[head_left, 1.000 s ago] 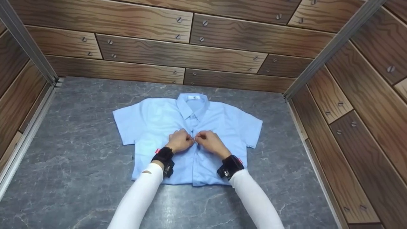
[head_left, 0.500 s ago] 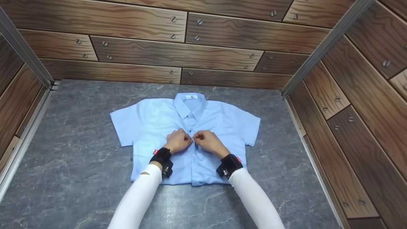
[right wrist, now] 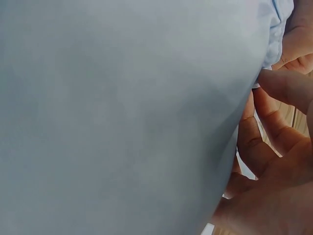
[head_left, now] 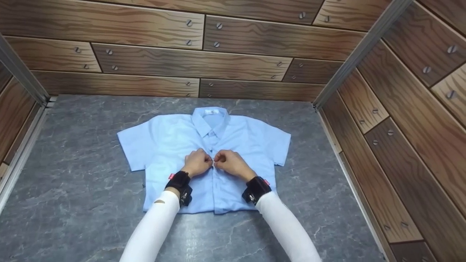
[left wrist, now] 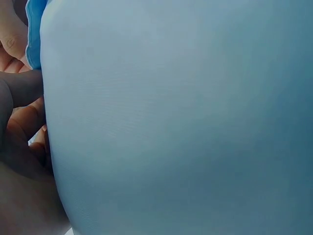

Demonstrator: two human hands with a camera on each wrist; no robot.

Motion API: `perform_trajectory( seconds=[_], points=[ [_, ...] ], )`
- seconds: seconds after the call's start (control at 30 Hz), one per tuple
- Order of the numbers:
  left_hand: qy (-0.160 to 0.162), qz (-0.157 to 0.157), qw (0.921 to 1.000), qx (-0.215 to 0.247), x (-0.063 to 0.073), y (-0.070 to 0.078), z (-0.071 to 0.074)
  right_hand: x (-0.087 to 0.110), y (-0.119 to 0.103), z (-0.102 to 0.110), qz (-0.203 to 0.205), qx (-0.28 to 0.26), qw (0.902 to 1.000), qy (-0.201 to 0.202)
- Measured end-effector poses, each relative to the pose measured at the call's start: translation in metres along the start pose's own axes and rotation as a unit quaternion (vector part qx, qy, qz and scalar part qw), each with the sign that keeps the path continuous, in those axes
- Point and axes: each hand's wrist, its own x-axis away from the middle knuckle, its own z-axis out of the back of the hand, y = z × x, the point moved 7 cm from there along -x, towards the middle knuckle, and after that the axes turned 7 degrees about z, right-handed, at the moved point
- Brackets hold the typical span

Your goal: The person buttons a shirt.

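Note:
A light blue short-sleeved shirt [head_left: 174, 138] lies spread front-up, its collar [head_left: 211, 122] at the far end. Over the middle of its button placket [head_left: 218, 193] both hands meet, fingertips almost together. My left hand [head_left: 197, 162] pinches the shirt's placket edge from the left; in the left wrist view its thumb and curled fingers are at the cloth's border. From the right, my right hand [head_left: 234, 163] pinches the other front edge between thumb and forefinger, as the right wrist view shows. Cloth fills most of both wrist views. The button between the fingertips is hidden.
The shirt rests on a grey marbled table [head_left: 83, 203]. Wood-patterned panels [head_left: 153, 62] rise at the back and both sides, joined by metal corner posts [head_left: 364, 54]. Black wrist straps [head_left: 178, 183] and white sleeves [head_left: 149, 225] cover the forearms.
The head view has shifted a little, so shirt and hands appear slightly farther left. Both hands keep their pinch at the placket, with scarcely any movement over the shirt.

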Motion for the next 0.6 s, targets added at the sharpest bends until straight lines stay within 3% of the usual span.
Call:
perform_trajectory(
  seconds=[0.33,0.6],
  points=[
    [-0.002,-0.002,0.9998,0.021,0.0017,-0.0006,0.0033,0.0006,0.0002,-0.0014,-0.013,-0.005,0.9999,0.0],
    [-0.012,0.015,0.999,0.041,0.0017,-0.003,0.0039,0.0008,0.001,-0.0034,-0.017,0.009,0.9998,0.007]
  ],
)
